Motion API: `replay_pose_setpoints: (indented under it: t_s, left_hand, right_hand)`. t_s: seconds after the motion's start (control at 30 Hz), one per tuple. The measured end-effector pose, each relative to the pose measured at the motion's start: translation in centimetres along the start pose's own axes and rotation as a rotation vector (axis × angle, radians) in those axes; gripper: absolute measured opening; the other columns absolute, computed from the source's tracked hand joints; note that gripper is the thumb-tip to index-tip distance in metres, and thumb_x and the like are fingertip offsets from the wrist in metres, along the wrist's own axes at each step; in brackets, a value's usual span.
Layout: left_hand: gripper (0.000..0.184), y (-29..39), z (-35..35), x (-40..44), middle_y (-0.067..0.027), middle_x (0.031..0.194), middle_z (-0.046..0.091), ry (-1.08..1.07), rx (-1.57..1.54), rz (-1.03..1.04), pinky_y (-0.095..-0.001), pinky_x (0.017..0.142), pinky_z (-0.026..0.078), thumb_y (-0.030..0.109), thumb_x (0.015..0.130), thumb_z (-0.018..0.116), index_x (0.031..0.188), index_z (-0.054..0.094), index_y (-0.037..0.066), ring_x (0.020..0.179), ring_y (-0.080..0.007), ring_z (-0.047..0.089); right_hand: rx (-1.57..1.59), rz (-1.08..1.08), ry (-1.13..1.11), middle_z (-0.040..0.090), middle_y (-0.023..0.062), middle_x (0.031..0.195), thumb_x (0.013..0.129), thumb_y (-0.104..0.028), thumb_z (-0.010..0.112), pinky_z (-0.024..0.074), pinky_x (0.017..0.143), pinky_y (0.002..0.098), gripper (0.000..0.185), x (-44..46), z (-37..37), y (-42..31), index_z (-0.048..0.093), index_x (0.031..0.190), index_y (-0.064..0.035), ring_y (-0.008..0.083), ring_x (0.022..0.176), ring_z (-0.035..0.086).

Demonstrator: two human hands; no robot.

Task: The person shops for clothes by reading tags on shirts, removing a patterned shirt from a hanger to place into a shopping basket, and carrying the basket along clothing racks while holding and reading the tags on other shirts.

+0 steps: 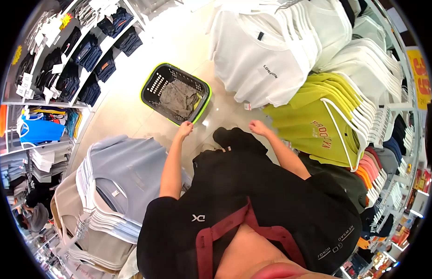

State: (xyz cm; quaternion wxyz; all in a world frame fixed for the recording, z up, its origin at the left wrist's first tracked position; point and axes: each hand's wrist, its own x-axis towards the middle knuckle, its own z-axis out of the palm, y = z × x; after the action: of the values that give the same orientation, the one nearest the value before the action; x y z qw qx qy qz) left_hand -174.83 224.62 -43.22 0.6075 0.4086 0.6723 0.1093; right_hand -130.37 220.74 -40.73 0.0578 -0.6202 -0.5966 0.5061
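My left hand (186, 129) is closed at the near edge of a black basket (153, 100) with a bright green rim; what it grips, if anything, is too small to make out. Crumpled grey-brown cloth (178, 98) lies in the basket, with a bit of yellow beside it. My right hand (258, 127) is raised with its fingers curled in, below the white shirts and left of the green ones. Whether it holds anything cannot be made out.
White shirts (272, 60) and yellow-green shirts (313, 121) hang at the right. Blue-grey shirts (137, 172) hang at the lower left. Shelves with folded jeans (88, 53) stand at the upper left. Tiled floor (123, 111) shows around the basket.
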Motion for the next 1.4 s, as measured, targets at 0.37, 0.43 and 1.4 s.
replay_pose_setpoints:
  t_s: [0.37, 0.43, 1.4]
  left_hand:
    - [0.042, -0.6, -4.6, 23.3, -0.0289, 0.105, 0.065, 0.167, 0.315, 0.057, -0.0449, 0.089, 0.049, 0.028, 0.079, 0.061, 0.106, 0.065, -0.004, 0.103, -0.0397, 0.063]
    - [0.045, 0.4, -4.9, 26.3, -0.0316, 0.104, 0.064, 0.22, 0.389, 0.074, -0.0452, 0.091, 0.048, 0.027, 0.078, 0.061, 0.107, 0.062, -0.007, 0.105, -0.0408, 0.062]
    - [0.045, 11.5, -5.6, 38.7, -0.0297, 0.111, 0.063, -0.131, 0.474, 0.268, -0.0458, 0.094, 0.047, 0.026, 0.081, 0.062, 0.111, 0.059, -0.008, 0.111, -0.0431, 0.058]
  right_hand:
    - [0.12, 0.513, -0.076, 0.066, 0.0083, 0.083, 0.092, -0.021, 0.051, 0.0521, 0.063, 0.0332, 0.021, -4.8, -3.8, 9.9, 0.06, 0.097, -0.0017, 0.0177, 0.072, 0.066]
    - [0.18, 0.537, -0.028, 0.066, 0.0088, 0.083, 0.092, -0.02, 0.051, 0.0522, 0.064, 0.0329, 0.021, -6.0, -4.2, 9.7, 0.06, 0.097, -0.0016, 0.0177, 0.074, 0.066]
    - [0.03, 0.305, 0.886, 0.065, 0.018, 0.097, 0.091, -0.009, 0.057, 0.0503, 0.076, 0.0384, 0.014, 8.9, -12.8, -23.5, 0.062, 0.102, -0.0025, 0.032, 0.083, 0.063]
